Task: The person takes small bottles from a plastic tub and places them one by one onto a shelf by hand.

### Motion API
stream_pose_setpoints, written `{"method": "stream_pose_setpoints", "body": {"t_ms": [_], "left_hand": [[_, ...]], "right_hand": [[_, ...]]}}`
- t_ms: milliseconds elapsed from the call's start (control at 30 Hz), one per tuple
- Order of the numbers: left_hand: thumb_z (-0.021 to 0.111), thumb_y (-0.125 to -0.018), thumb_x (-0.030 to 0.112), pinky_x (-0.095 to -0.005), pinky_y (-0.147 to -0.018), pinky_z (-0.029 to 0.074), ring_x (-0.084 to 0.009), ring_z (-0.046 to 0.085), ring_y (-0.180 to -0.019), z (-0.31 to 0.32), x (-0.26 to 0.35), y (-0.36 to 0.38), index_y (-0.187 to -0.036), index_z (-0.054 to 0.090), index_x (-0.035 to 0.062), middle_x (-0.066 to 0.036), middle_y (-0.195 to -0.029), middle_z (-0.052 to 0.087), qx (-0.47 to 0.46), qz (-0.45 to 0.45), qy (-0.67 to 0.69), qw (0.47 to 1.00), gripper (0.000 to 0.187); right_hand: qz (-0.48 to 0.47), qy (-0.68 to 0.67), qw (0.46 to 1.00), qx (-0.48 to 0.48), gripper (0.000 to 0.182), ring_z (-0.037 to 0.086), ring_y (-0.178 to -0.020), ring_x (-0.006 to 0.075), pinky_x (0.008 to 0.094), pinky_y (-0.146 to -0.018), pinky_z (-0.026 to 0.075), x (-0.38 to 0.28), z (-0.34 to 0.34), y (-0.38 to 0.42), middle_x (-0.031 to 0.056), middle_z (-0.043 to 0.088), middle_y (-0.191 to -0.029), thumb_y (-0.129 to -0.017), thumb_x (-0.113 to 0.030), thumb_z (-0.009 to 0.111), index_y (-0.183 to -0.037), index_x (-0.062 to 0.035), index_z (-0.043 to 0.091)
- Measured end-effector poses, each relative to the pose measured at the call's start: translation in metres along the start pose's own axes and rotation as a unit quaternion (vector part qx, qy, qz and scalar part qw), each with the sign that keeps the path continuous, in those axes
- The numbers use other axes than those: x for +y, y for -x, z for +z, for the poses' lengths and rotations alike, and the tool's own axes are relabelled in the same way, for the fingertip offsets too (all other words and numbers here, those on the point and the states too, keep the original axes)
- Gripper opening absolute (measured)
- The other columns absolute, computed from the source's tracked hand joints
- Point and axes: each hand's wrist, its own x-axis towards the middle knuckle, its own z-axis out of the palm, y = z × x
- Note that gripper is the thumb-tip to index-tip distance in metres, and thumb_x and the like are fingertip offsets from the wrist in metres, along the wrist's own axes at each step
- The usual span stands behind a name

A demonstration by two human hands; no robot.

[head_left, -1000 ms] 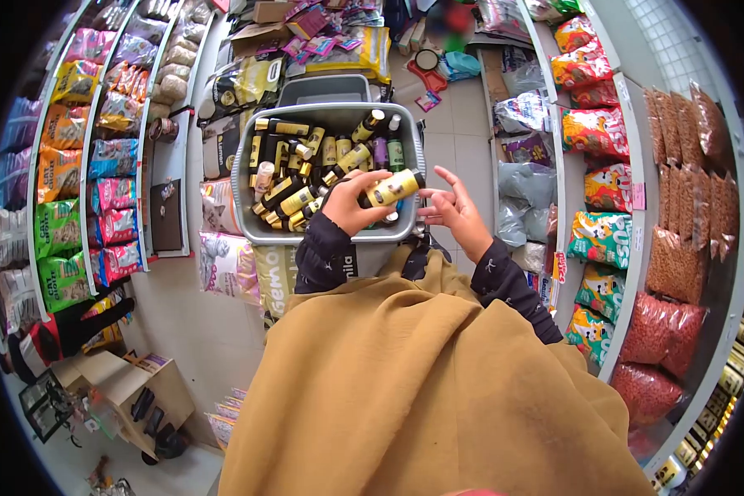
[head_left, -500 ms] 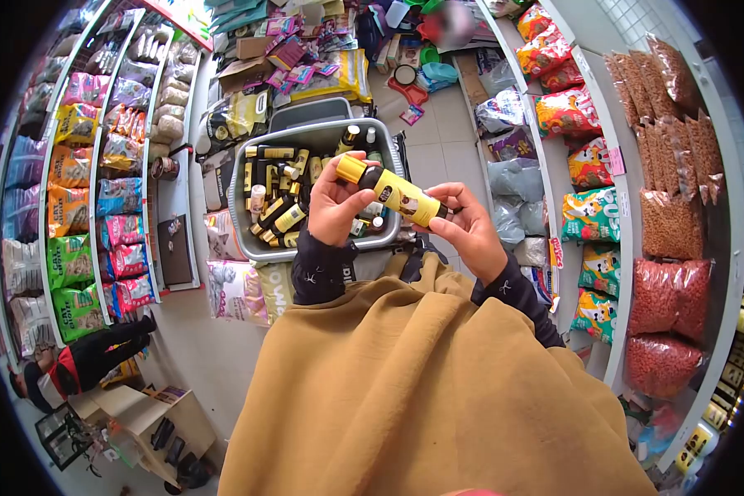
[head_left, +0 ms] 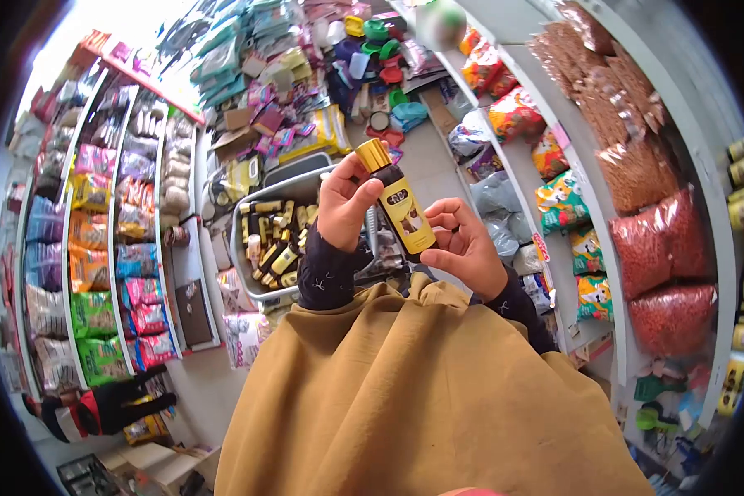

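Observation:
A dark bottle (head_left: 403,211) with a gold cap and a yellow label picturing animals is held tilted in front of my chest. My left hand (head_left: 347,207) is closed round its upper part, thumb on the side below the cap. At the lower end, my right hand (head_left: 469,248) has its fingers curled against the bottle's edge and its thumb by the base. Behind my left hand stands a grey plastic tub (head_left: 241,248) full of similar gold-capped bottles (head_left: 283,260). My hands and the held bottle hide part of the tub.
Shelves of bagged goods line both sides, with colourful packets (head_left: 91,277) on the left and clear bags of red pellets (head_left: 674,318) on the right. Packages and plastic items (head_left: 380,50) pile up on the floor ahead. A person (head_left: 99,413) stands at lower left.
The bottle has turned from nearly level to more upright, its label now facing me. My right hand has shifted slightly with its base. The view has tilted and turned.

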Motion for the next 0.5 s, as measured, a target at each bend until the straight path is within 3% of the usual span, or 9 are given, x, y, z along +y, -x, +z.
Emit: {"method": "stream_pose_setpoints", "body": {"t_ms": [267,400,500], "left_hand": [[0.058,-0.093,0.028,-0.0271,-0.092,0.043,-0.012,0.056,-0.101,0.086,-0.018,-0.014,-0.136,0.039,-0.0024,-0.005,-0.117,0.056,-0.106,-0.02,0.022,0.994,0.056],[0.051,-0.096,0.03,-0.0286,-0.091,0.044,-0.0135,0.056,-0.104,0.13,-0.032,-0.006,-0.137,0.037,-0.0018,-0.007,-0.12,0.055,-0.236,-0.065,0.033,0.969,0.054],[0.042,-0.098,0.036,-0.035,-0.092,0.045,-0.0216,0.057,-0.108,0.154,-0.052,-0.005,-0.142,0.026,-0.0029,-0.014,-0.127,0.052,-0.319,-0.056,-0.047,0.945,0.061]], "right_hand": [[-0.068,0.027,0.994,0.081,0.055,0.06,-0.099,0.016,0.0283,-0.086,0.051,-0.042,-0.025,0.062,0.0101,0.053,-0.111,-0.077,0.001,0.074,-0.12,-0.0053,0.04],[-0.134,-0.019,0.979,0.154,0.057,0.06,-0.101,0.0174,0.0295,-0.086,0.051,-0.052,-0.035,0.091,0.0094,0.052,-0.113,-0.077,0.0,0.074,-0.122,-0.007,0.039],[-0.196,-0.009,0.97,0.144,0.058,0.059,-0.106,0.0193,0.0308,-0.088,0.051,-0.064,-0.045,0.11,0.0096,0.053,-0.117,-0.076,-0.001,0.074,-0.122,-0.0094,0.04]]}}
